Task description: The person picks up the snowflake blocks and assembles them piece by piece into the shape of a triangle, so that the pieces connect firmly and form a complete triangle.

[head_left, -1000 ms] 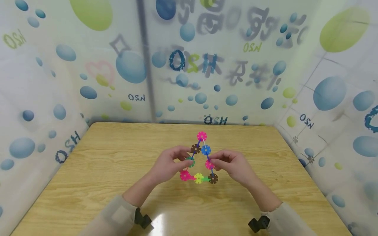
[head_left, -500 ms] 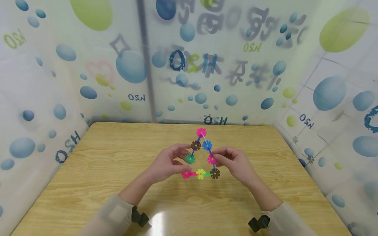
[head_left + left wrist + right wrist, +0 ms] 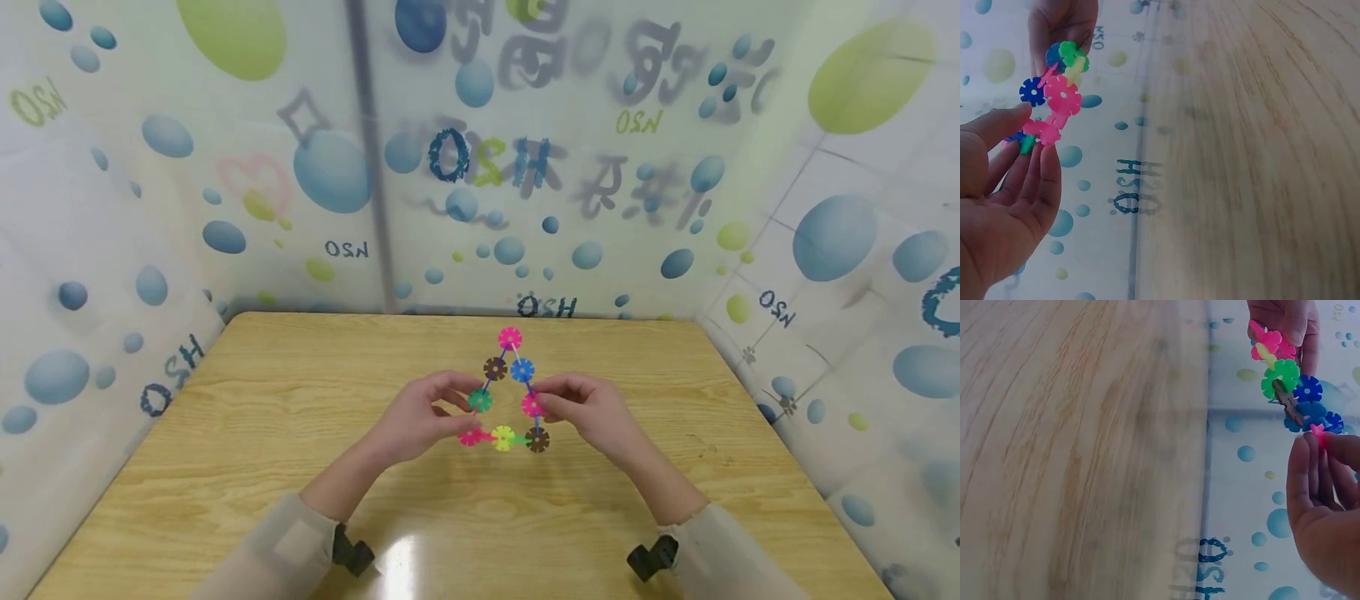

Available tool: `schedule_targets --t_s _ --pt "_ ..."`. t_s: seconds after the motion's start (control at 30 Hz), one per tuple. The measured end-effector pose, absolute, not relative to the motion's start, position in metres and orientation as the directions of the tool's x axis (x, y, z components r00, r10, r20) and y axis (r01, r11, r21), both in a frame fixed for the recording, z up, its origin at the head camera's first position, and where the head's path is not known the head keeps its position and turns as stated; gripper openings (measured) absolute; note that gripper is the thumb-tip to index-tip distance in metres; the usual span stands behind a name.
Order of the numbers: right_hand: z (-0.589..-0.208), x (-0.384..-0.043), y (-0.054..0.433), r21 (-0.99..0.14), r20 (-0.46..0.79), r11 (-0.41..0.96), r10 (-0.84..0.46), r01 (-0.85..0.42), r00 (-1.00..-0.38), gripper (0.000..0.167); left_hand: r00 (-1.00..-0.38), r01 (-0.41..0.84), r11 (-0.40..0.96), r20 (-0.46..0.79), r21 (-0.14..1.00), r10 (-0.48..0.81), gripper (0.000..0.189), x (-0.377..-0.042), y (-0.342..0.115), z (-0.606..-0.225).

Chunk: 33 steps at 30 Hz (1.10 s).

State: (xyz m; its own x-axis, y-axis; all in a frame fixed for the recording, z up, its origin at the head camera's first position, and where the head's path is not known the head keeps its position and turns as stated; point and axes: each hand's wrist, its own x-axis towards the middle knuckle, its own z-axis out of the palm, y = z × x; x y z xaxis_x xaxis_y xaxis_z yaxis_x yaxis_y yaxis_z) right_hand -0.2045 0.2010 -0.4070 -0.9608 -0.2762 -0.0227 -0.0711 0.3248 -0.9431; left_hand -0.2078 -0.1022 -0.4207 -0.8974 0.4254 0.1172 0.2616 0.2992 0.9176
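A triangle of linked snowflake discs [image 3: 504, 438] is held up over the table between both hands. Its top is a pink disc [image 3: 510, 332], with a brown disc [image 3: 489, 368] and a blue disc [image 3: 528, 370] below it. My left hand [image 3: 420, 421] holds the left side, fingers by the green disc [image 3: 480, 395] and thumb at the lower pink disc [image 3: 468, 439]. In the left wrist view its thumb and fingertips close round the linked discs [image 3: 1063, 89]. My right hand [image 3: 596, 417] pinches the pink disc on the right side, between thumb and fingers in the right wrist view.
The wooden table [image 3: 262, 392] spreads beneath the hands, its far edge meeting a wall sheet [image 3: 300, 283] printed with bubbles and lettering. Similar sheets stand on both sides. A dark wrist camera [image 3: 352, 552] sits on the left sleeve, another [image 3: 652, 557] on the right.
The triangle has risen slightly in the head view. My left thumb has shifted from the green disc down to the lower pink disc. The right hand keeps its pinch.
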Motion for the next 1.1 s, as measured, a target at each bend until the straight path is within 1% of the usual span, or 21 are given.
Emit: schedule_targets --t_s 0.13,0.33,0.47,0.7,1.1 --pt "-0.416 -0.214 0.200 -0.948 -0.081 0.319 -0.274 -0.012 -0.958 0.030 -0.904 0.244 0.361 0.076 0.900 0.421 0.045 -0.214 -0.102 -0.428" --pt "-0.425 -0.225 0.201 -0.961 -0.135 0.270 -0.262 0.061 -0.956 0.028 -0.914 0.193 0.394 0.019 0.899 0.406 0.046 -0.222 -0.100 -0.435" --pt "-0.430 -0.234 0.200 -0.948 -0.158 0.309 -0.255 0.075 -0.954 0.026 -0.911 0.172 0.394 -0.006 0.903 0.413 0.047 -0.230 -0.097 -0.440" --pt "-0.447 -0.245 0.195 -0.921 -0.253 0.355 -0.235 0.160 -0.939 0.022 -0.901 0.118 0.433 -0.086 0.893 0.425 0.046 -0.240 -0.094 -0.455" --pt "-0.459 -0.246 0.194 -0.873 -0.295 0.464 -0.257 0.150 -0.920 0.020 -0.883 0.118 0.502 -0.141 0.857 0.447 0.043 -0.244 -0.095 -0.464"
